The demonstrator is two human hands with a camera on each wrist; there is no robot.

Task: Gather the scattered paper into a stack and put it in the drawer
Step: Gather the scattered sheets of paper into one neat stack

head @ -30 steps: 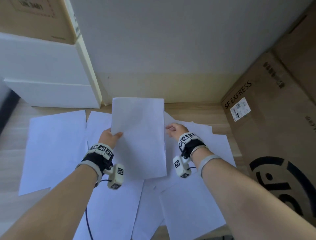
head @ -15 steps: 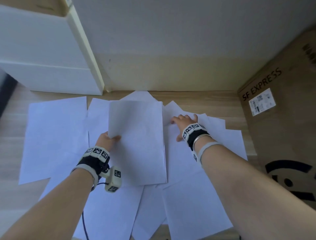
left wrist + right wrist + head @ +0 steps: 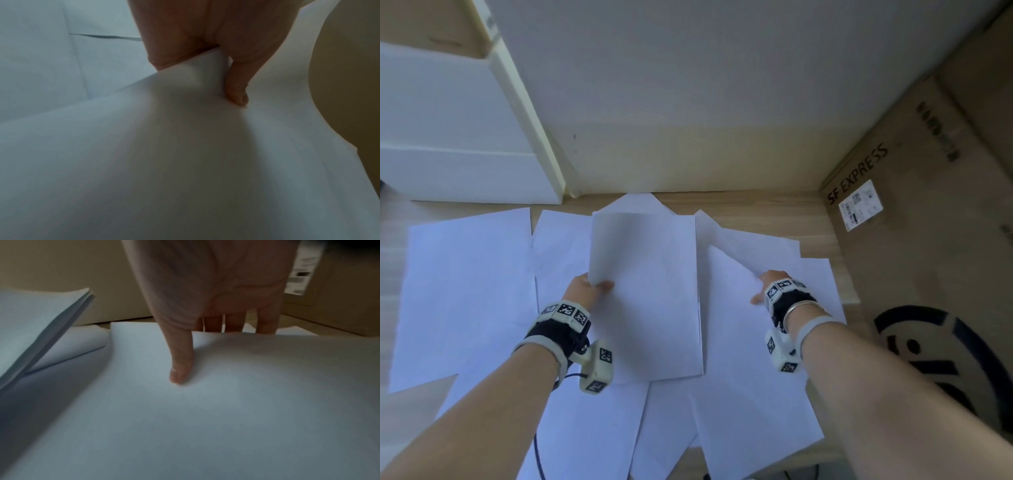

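Head view: wooden floor (image 3: 756, 205), white wall (image 3: 722, 85) — both hands (image 3: 585, 291) (image 3: 770, 284) pinch paper sheets (image 3: 650, 291).

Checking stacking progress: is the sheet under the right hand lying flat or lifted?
Lifted: the right hand pinches the sheet, thumb on top, fingers beneath.

Two hands (image 3: 585, 291) – one cardboard box (image 3: 935, 240)
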